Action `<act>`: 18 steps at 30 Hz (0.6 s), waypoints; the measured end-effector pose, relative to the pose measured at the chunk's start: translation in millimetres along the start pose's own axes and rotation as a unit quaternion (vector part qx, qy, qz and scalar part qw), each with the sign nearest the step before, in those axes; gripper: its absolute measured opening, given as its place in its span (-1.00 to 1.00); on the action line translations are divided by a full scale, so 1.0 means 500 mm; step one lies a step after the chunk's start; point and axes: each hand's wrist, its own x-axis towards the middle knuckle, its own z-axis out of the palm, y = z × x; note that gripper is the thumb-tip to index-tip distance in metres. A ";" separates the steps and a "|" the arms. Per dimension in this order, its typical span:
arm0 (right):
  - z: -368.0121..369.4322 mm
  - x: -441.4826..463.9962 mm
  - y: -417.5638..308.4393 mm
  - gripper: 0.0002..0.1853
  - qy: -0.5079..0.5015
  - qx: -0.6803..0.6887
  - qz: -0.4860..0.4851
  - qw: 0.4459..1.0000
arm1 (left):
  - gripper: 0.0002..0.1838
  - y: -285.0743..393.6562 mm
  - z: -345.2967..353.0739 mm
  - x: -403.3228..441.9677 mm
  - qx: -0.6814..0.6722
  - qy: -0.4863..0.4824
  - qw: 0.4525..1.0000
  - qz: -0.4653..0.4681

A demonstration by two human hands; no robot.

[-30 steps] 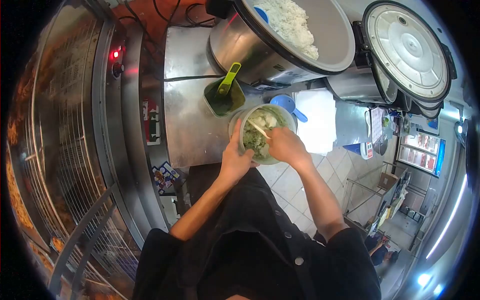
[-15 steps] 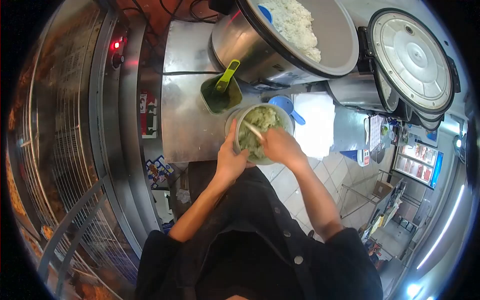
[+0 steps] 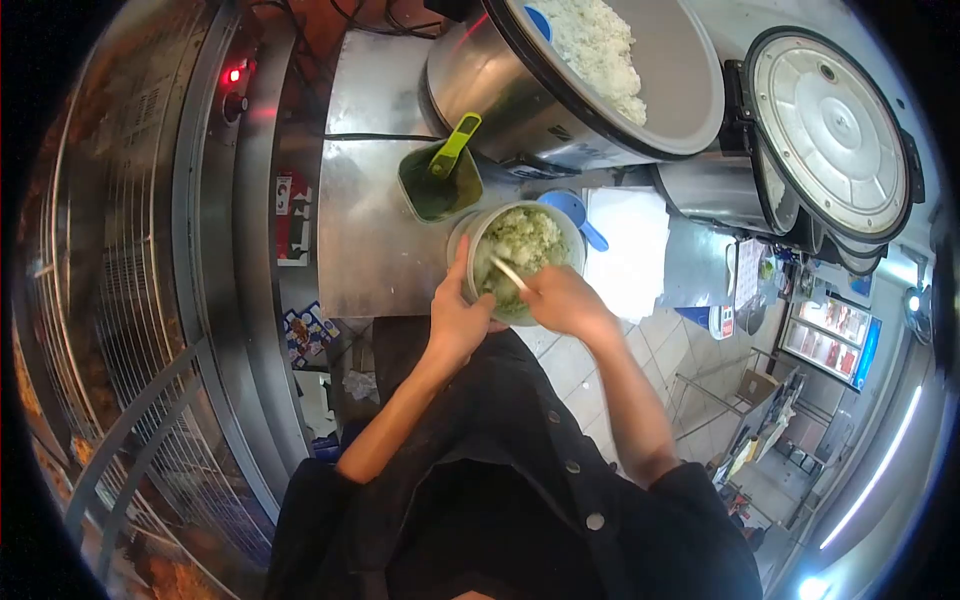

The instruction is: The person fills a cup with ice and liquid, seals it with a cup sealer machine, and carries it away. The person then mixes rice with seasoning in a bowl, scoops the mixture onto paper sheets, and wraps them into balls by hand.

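Note:
My left hand (image 3: 460,322) is closed around the near left side of a pale plastic tub (image 3: 579,243), thumb over its rim. Inside lies rice mixed with something green (image 3: 525,232), with some whiter patches. My right hand (image 3: 568,302) grips the pale handle of a spoon (image 3: 509,273), whose far end is down in the rice. Just beyond the tub stands a square container (image 3: 418,188) of dark green sauce, a lime-green-handled utensil (image 3: 458,142) leaning in it. A blue scoop (image 3: 575,212) rests close to the tub's right side.
A large open rice cooker (image 3: 490,85) full of white rice stands behind, with a second cooker's lid (image 3: 838,120) raised at right. White paper sheets (image 3: 630,255) lie on the steel counter (image 3: 365,240). A glass-fronted warmer with wire racks (image 3: 130,220) runs along the left.
My right hand has shifted slightly down with the spoon, and more of the rice shows. The mixture has been turned. My left hand keeps its hold on the tub.

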 end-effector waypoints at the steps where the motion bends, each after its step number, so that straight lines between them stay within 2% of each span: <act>1: -0.027 -0.048 0.013 -0.78 -0.007 0.006 -0.005 1.000 | -0.04 -0.008 -0.003 -0.008 0.005 0.005 1.000 0.003; 3: -0.069 -0.072 0.076 -0.77 -0.003 0.033 0.000 0.999 | -0.05 -0.010 0.005 -0.003 -0.004 0.014 1.000 0.017; 4: -0.109 -0.060 0.026 -0.78 0.020 0.027 0.097 0.995 | -0.05 -0.012 0.011 -0.010 -0.012 0.017 1.000 0.015; 6: 0.008 0.040 0.054 -0.78 0.025 0.019 0.089 0.996 | -0.06 -0.016 0.015 -0.016 -0.025 0.014 0.999 0.015; 9: -0.018 -0.044 0.038 -0.78 0.054 -0.066 -0.041 0.996 | -0.06 -0.018 0.015 -0.010 -0.057 0.011 0.998 0.018; 12: 0.021 -0.036 0.016 -0.80 -0.036 -0.068 0.021 0.997 | -0.06 -0.037 0.023 -0.026 -0.076 0.013 0.997 0.009; 14: 0.025 -0.018 0.001 -0.79 0.001 -0.012 0.070 0.997 | -0.07 -0.047 0.021 -0.031 -0.062 0.008 0.998 0.001; 17: -0.068 -0.040 0.016 -0.78 0.028 0.061 0.116 0.991 | -0.09 -0.064 0.009 -0.033 -0.087 0.001 0.996 -0.017; 18: -0.045 -0.009 0.020 -0.78 0.040 0.018 0.078 0.996 | -0.09 -0.060 0.009 -0.027 -0.106 0.001 0.994 -0.021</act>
